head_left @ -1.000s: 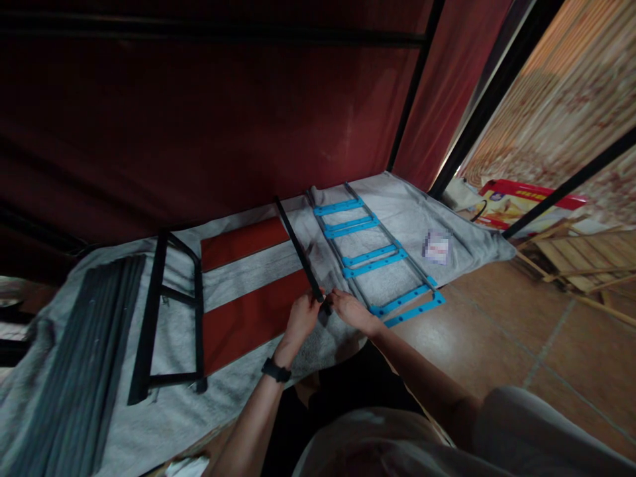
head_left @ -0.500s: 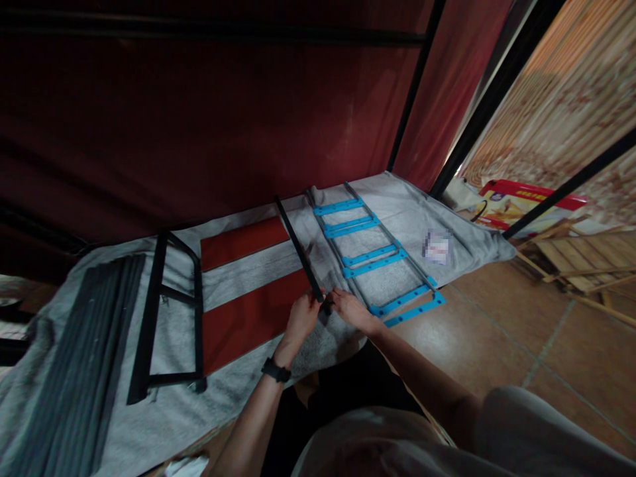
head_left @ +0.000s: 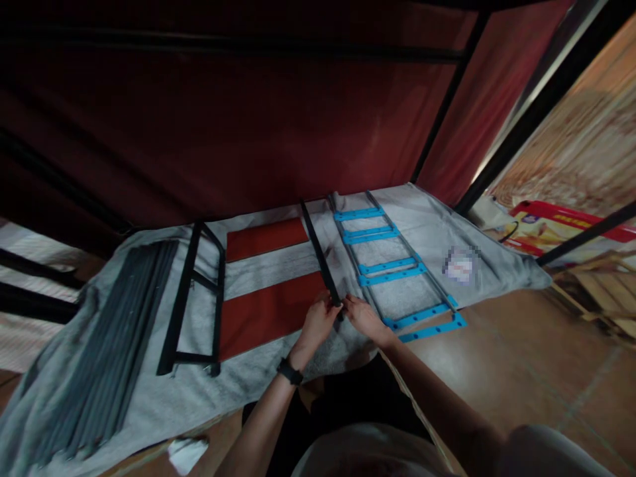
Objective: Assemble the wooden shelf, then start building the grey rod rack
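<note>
My left hand (head_left: 318, 322), with a dark band at the wrist, is closed around the near end of a long black bar (head_left: 319, 252). The bar runs away from me along the right side of two red-brown panels (head_left: 271, 315). At the same end, my right hand (head_left: 364, 318) has its fingers pinched together; what sits between them is too small and dark to make out. Left of the panels lies a black metal frame (head_left: 179, 298) with a crossbar. To the right, blue drilled strips (head_left: 392, 275) lie across two thin grey rods.
Everything lies on a grey cloth (head_left: 238, 391). A bundle of dark tubes (head_left: 124, 318) lies at far left. Behind hangs a dark red curtain (head_left: 248, 132) between black posts. At right are a red-and-yellow box (head_left: 561, 228) and wooden slats (head_left: 601, 285) on the tiled floor (head_left: 501, 358).
The camera view has turned slightly left, so the scene sits farther right. Both hands remain at the bar's near end with only small finger movement.
</note>
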`<action>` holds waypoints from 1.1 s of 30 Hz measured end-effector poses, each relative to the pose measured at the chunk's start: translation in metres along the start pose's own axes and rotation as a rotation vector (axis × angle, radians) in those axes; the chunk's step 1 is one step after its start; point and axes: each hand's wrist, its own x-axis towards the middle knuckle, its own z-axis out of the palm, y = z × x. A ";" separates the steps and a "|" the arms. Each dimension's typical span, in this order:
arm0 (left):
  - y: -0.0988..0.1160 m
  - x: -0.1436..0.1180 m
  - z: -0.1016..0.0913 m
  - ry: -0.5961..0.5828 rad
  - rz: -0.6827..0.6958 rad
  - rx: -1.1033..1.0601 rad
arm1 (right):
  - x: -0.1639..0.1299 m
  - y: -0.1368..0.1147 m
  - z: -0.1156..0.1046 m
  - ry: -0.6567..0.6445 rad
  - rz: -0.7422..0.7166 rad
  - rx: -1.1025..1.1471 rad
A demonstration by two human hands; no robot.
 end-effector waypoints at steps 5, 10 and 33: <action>-0.015 -0.040 -0.010 0.111 0.031 0.024 | -0.002 0.004 0.008 0.035 -0.020 -0.048; -0.055 -0.123 -0.061 0.369 -0.065 0.120 | -0.005 0.011 0.017 0.065 -0.058 -0.094; -0.122 -0.169 -0.202 0.310 -0.409 0.875 | 0.038 -0.226 0.049 -0.024 -0.425 0.461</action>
